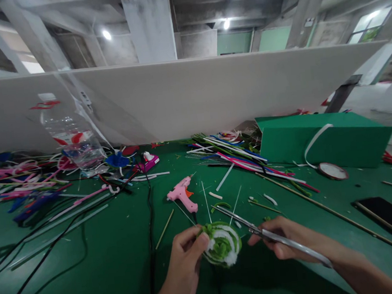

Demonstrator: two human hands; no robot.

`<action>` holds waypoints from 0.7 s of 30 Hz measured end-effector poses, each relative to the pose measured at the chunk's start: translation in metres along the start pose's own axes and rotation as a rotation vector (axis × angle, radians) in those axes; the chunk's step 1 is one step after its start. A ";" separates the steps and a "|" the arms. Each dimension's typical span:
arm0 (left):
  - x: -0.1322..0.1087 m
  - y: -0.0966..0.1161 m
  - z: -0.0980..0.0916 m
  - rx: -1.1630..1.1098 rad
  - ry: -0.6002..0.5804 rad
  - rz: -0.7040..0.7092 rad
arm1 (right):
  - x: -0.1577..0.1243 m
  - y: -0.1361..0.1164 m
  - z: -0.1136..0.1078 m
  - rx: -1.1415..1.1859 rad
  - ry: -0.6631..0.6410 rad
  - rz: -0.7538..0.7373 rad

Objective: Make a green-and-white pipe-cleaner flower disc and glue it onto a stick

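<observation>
- Pipe-cleaner coil (222,245) was already wound, green and white, pinched in my left hand (185,261) over the table (111,270)
- My right hand (298,232) gripped scissors (270,236) nearby
- Couldn't tell what was left

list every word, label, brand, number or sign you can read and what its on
No text can be read for certain.
Bottle label: red and white, too blurred to read.
White strip by the board: dark marks, too small to read.
Small purple box: any print is too small to read.
Pillar sign: too small to read.
</observation>
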State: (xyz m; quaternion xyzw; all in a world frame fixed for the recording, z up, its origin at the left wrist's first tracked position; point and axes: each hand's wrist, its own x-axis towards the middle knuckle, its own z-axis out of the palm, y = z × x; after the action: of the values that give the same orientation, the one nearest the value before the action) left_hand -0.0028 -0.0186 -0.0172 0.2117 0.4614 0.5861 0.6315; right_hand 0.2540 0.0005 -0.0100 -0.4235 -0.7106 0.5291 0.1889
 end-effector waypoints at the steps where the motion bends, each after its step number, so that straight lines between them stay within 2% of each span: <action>1: 0.000 0.000 0.000 -0.004 0.006 -0.001 | 0.000 -0.002 0.000 -0.013 0.012 0.004; 4: 0.000 0.001 0.001 -0.012 0.017 -0.014 | 0.001 -0.007 0.000 -0.045 0.015 0.021; 6: 0.000 0.003 0.001 -0.014 -0.019 -0.026 | 0.003 -0.008 0.000 -0.049 0.021 0.035; 10: 0.000 0.008 0.002 -0.011 -0.176 -0.053 | 0.006 -0.005 0.001 -0.028 0.080 0.049; 15: 0.000 0.009 0.004 0.010 -0.346 -0.017 | 0.008 0.003 0.005 0.065 0.087 0.099; 21: 0.001 0.002 0.004 0.158 -0.542 -0.072 | 0.012 0.004 0.011 0.221 0.109 0.132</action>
State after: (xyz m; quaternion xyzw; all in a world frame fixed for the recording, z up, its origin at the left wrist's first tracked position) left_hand -0.0003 -0.0159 -0.0137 0.3928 0.3268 0.4477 0.7338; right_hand 0.2406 0.0042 -0.0194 -0.4741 -0.6073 0.5917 0.2374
